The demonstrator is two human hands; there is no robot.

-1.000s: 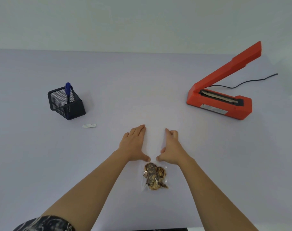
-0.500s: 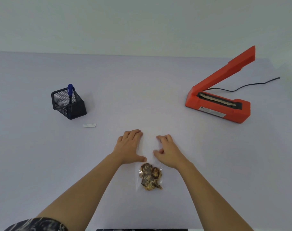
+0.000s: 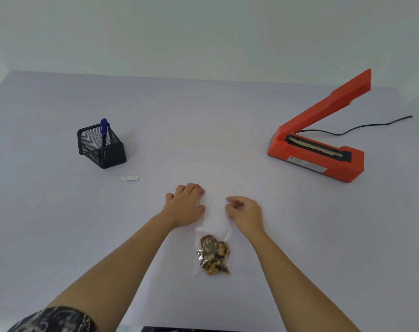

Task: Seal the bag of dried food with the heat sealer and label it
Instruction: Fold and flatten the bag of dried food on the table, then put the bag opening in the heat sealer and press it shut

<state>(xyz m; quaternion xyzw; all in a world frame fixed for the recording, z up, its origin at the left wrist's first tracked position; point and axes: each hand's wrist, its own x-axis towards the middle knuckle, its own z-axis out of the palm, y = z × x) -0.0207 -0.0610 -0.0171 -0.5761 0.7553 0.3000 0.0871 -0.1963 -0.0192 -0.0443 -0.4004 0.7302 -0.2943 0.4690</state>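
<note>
The clear bag is seen lying flat on the tabletop at 6 o'clock of the view. The dried food is gathered in its near end, and its empty mouth end is pointed toward 12 o'clock. That end is flanked by the left hand at 9 o'clock of it and the right hand at 3 o'clock.

A second ago both hands were laid flat, fingers straight along the film. Now the fingers of both have been curled in and the tips drawn toward the bag's edges. Whether the thin film is actually pinched cannot be told, since it is nearly invisible against the tabletop.

The change is read as smoothing given up for a grasp, so the bag is probably about to be lifted. Nothing has been sealed yet. The heat sealer is left at 2 o'clock, well apart, its arm raised. For labelling, the small white label and the blue pen in the mesh holder are left untouched at 10 o'clock.
</note>
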